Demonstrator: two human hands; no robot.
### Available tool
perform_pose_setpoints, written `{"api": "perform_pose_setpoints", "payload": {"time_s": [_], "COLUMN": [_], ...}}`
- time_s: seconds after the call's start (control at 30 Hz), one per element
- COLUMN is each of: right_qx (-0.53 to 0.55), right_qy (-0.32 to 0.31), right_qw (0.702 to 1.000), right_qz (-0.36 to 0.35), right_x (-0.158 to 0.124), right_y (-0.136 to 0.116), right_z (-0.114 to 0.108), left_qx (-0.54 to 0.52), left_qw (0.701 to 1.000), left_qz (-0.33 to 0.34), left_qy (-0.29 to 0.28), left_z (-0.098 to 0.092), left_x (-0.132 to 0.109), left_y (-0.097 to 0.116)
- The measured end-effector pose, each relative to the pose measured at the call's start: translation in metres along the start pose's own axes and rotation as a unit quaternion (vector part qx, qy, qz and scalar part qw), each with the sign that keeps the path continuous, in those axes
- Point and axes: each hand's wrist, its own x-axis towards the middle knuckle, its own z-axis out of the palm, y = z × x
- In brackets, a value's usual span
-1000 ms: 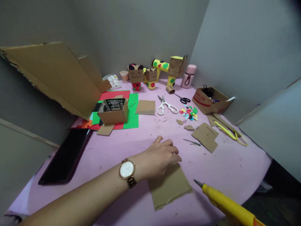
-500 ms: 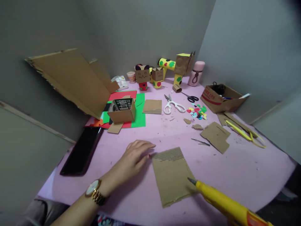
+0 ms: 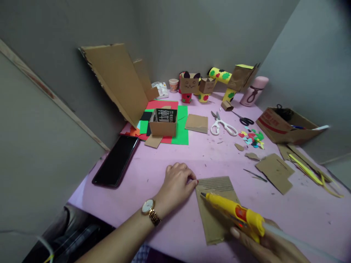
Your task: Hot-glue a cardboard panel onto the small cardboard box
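A brown cardboard piece [image 3: 215,215] lies flat on the pink table [image 3: 153,168] near the front edge. My left hand [image 3: 177,180], with a gold watch on its wrist, rests beside the piece's upper left corner, fingers curled, fingertips touching the edge. My right hand [image 3: 270,246] grips a yellow glue gun [image 3: 237,215] at the lower right. The gun's nozzle tip sits over the cardboard's upper left part, close to my left fingertips.
A black phone [image 3: 116,160] lies at the left. A small open box [image 3: 163,124] sits on coloured paper sheets. White scissors [image 3: 223,126], paper hearts [image 3: 252,138], cardboard scraps [image 3: 275,171], a red-printed box [image 3: 287,126] and cardboard figures [image 3: 189,86] stand further back.
My left hand drew back off the cardboard to its left edge. The glue gun moved in from the lower right until its tip is over the piece; my right hand came into view.
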Motion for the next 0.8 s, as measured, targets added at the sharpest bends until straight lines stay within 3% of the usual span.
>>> {"api": "perform_pose_setpoints", "payload": {"time_s": [0.17, 0.43, 0.8], "right_qx": [-0.015, -0.060, -0.031], "right_qy": [-0.045, -0.042, -0.052], "right_qw": [0.997, 0.996, 0.998], "right_qz": [0.066, 0.049, 0.029], "right_x": [0.005, 0.007, 0.010], "right_y": [0.009, 0.017, 0.012], "right_z": [0.007, 0.011, 0.006], "left_qx": [-0.010, -0.025, -0.025], "left_qw": [1.000, 0.999, 0.999], "left_qz": [0.001, 0.003, 0.007], "left_qy": [0.014, 0.023, 0.021], "left_z": [0.005, 0.007, 0.007], "left_x": [-0.001, -0.003, -0.005], "left_y": [-0.003, -0.005, -0.004]}}
